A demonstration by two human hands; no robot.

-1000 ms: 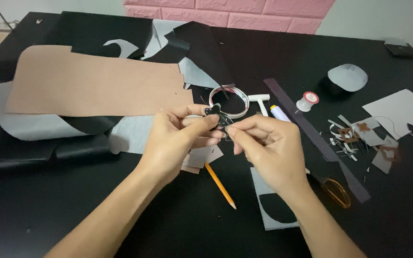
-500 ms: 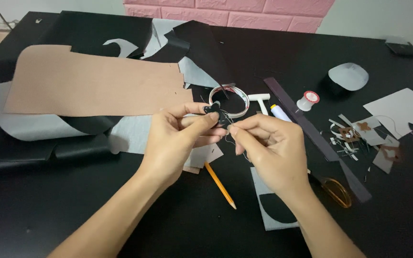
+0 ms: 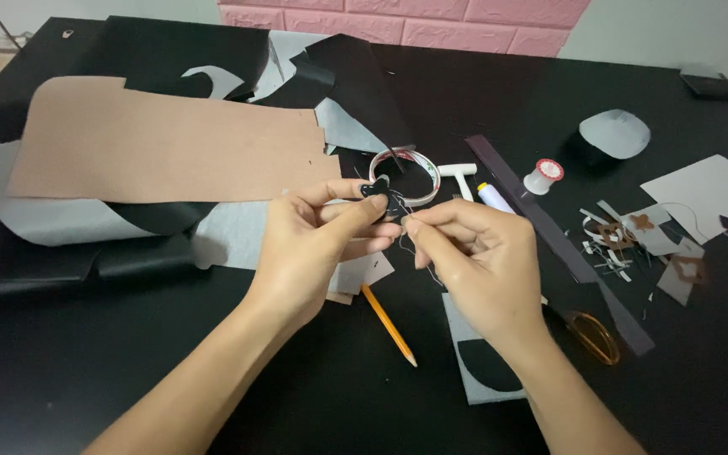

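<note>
Barely shifted since half a second ago: both hands hovering as before over the black table [image 3: 86,379]. Near, a yellow pencil [image 3: 389,324] under the wrists. Left hand [image 3: 313,244] pinching a small black piece [image 3: 383,196] at the fingertips; right hand [image 3: 473,261] just beside it, closed narrowly on thin thread [image 3: 419,253], needle not discernible. Possible slip or thread tangle from loose slack. Beyond, tape ring [image 3: 406,173], thread spool [image 3: 543,175].
</note>
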